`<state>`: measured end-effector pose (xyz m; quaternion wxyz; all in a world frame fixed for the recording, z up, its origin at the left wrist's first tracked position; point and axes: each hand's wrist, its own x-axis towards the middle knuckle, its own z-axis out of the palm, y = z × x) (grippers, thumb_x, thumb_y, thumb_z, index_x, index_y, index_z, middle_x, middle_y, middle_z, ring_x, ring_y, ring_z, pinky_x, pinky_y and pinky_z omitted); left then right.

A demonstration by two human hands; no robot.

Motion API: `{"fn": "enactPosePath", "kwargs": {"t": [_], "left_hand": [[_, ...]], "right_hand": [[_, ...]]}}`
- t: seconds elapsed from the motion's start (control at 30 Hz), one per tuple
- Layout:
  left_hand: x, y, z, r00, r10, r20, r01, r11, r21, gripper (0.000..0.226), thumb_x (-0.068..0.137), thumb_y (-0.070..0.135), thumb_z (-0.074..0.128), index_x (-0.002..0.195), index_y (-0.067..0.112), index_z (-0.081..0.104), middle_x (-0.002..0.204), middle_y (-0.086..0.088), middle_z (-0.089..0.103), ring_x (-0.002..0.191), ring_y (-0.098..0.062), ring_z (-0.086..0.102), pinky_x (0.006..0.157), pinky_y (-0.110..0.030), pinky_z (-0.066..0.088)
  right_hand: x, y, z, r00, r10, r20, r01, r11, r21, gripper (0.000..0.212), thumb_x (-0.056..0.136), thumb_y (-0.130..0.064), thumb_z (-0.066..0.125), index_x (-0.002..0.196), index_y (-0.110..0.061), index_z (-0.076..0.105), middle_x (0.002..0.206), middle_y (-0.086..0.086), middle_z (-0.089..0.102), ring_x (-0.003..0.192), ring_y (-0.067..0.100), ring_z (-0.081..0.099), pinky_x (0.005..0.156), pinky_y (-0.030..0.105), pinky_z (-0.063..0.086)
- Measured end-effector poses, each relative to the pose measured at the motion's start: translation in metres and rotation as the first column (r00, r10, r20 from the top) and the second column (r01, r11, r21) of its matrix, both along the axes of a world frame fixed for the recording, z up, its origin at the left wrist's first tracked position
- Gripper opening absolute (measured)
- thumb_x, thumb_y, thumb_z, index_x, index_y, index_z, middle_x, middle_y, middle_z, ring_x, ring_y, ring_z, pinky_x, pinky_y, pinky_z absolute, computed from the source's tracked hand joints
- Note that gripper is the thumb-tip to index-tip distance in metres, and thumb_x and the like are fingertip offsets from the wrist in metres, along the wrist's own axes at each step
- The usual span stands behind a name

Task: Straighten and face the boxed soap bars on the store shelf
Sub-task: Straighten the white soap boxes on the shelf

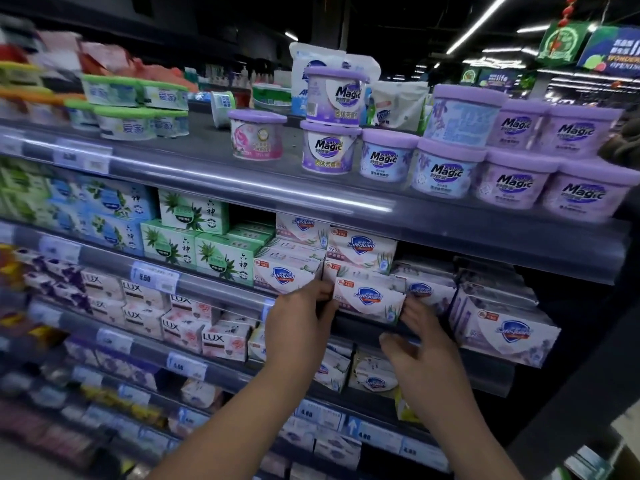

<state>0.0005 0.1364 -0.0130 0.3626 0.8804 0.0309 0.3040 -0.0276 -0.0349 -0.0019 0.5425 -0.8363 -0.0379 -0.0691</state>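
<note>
A white and pink Safeguard soap box (369, 299) sits at the front edge of the second shelf (221, 292), tilted a little to the right. My left hand (301, 320) grips its left end with the fingers curled round the box. My right hand (420, 341) is just off its right end, fingers spread, touching or nearly touching the corner. More Safeguard boxes (360, 245) are stacked behind and to the left (285, 275). A purple Safeguard multipack (502, 332) stands to the right.
Green boxed soaps (221, 256) and blue ones (114, 216) fill the same shelf to the left. LUX boxes (221, 341) line the shelf below. Purple Magic air freshener tubs (446, 173) stand on the shelf above. Price tags (154, 278) run along the shelf rails.
</note>
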Motion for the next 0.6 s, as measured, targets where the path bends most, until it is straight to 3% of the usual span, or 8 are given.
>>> {"fn": "enactPosePath", "kwargs": {"t": [0.07, 0.13, 0.2, 0.27, 0.33, 0.43, 0.5, 0.6], "left_hand": [[-0.006, 0.004, 0.002, 1.0, -0.024, -0.018, 0.024, 1.0, -0.001, 0.02, 0.091, 0.025, 0.076, 0.111, 0.024, 0.078, 0.095, 0.008, 0.081, 0.079, -0.009, 0.074, 0.071, -0.023, 0.059], [-0.015, 0.016, 0.002, 0.999, -0.054, 0.01, 0.054, 0.998, -0.036, 0.018, 0.091, 0.024, 0.076, 0.109, 0.025, 0.077, 0.095, 0.01, 0.079, 0.074, -0.005, 0.072, 0.068, -0.025, 0.061], [-0.021, 0.037, 0.003, 0.997, -0.032, 0.071, 0.038, 0.995, -0.094, 0.016, 0.09, 0.02, 0.076, 0.106, 0.024, 0.075, 0.096, 0.01, 0.075, 0.071, 0.0, 0.069, 0.063, -0.021, 0.058], [-0.021, 0.066, 0.004, 0.994, 0.039, 0.107, -0.022, 0.989, -0.148, 0.019, 0.091, 0.022, 0.075, 0.109, 0.023, 0.07, 0.1, 0.009, 0.068, 0.073, 0.005, 0.065, 0.059, -0.01, 0.051], [-0.017, 0.094, 0.004, 0.993, 0.049, 0.108, -0.029, 0.984, -0.178, 0.026, 0.092, 0.024, 0.074, 0.116, 0.022, 0.064, 0.107, 0.005, 0.064, 0.081, 0.004, 0.063, 0.064, -0.011, 0.052], [-0.011, 0.117, -0.002, 0.997, -0.056, 0.048, 0.062, 0.988, -0.14, 0.04, 0.092, 0.023, 0.073, 0.13, 0.016, 0.06, 0.117, 0.0, 0.062, 0.097, -0.016, 0.066, 0.081, -0.037, 0.059], [-0.01, 0.123, -0.007, 0.993, -0.117, 0.021, 0.118, 0.99, -0.083, 0.046, 0.092, 0.023, 0.072, 0.135, 0.016, 0.058, 0.122, 0.0, 0.061, 0.104, -0.022, 0.064, 0.085, -0.035, 0.055], [-0.008, 0.127, -0.013, 0.981, -0.192, 0.003, 0.192, 0.98, -0.055, 0.053, 0.091, 0.024, 0.072, 0.141, 0.015, 0.056, 0.129, -0.003, 0.06, 0.117, -0.024, 0.059, 0.095, -0.037, 0.052]], "right_hand": [[-0.002, 0.001, 0.003, 0.999, -0.039, 0.01, 0.039, 0.999, 0.011, 0.058, 0.097, -0.013, 0.066, 0.148, -0.031, 0.047, 0.146, -0.007, 0.054, 0.096, -0.018, 0.053, 0.096, 0.021, 0.04], [-0.008, 0.004, 0.007, 0.991, -0.109, 0.083, 0.106, 0.994, 0.035, 0.049, 0.094, -0.007, 0.068, 0.133, -0.035, 0.054, 0.137, -0.007, 0.059, 0.094, -0.025, 0.056, 0.089, 0.014, 0.043], [-0.016, 0.01, 0.009, 0.967, -0.179, 0.18, 0.167, 0.983, 0.08, 0.044, 0.091, -0.004, 0.069, 0.121, -0.034, 0.056, 0.123, -0.009, 0.063, 0.093, -0.03, 0.054, 0.087, 0.023, 0.048], [-0.022, 0.025, 0.011, 0.951, -0.192, 0.242, 0.174, 0.98, 0.092, 0.035, 0.09, -0.006, 0.069, 0.111, -0.033, 0.059, 0.106, -0.015, 0.066, 0.094, -0.015, 0.061, 0.085, 0.03, 0.051], [-0.024, 0.051, 0.013, 0.962, -0.127, 0.243, 0.121, 0.992, 0.037, 0.031, 0.092, -0.009, 0.068, 0.102, -0.038, 0.06, 0.098, -0.016, 0.068, 0.095, -0.007, 0.064, 0.081, 0.024, 0.051], [-0.016, 0.098, 0.01, 0.989, -0.048, 0.142, 0.063, 0.993, -0.103, 0.037, 0.097, -0.022, 0.065, 0.128, -0.039, 0.054, 0.123, -0.02, 0.061, 0.109, -0.002, 0.061, 0.092, 0.025, 0.052], [-0.008, 0.127, 0.006, 0.994, -0.075, 0.078, 0.087, 0.983, -0.163, 0.063, 0.099, -0.027, 0.064, 0.152, -0.04, 0.033, 0.141, -0.019, 0.048, 0.126, 0.009, 0.055, 0.098, 0.027, 0.052], [0.001, 0.156, 0.0, 0.991, -0.13, 0.012, 0.13, 0.983, -0.131, 0.085, 0.098, -0.026, 0.065, 0.161, -0.041, 0.01, 0.165, -0.013, 0.032, 0.145, 0.017, 0.044, 0.113, 0.042, 0.047]]}}
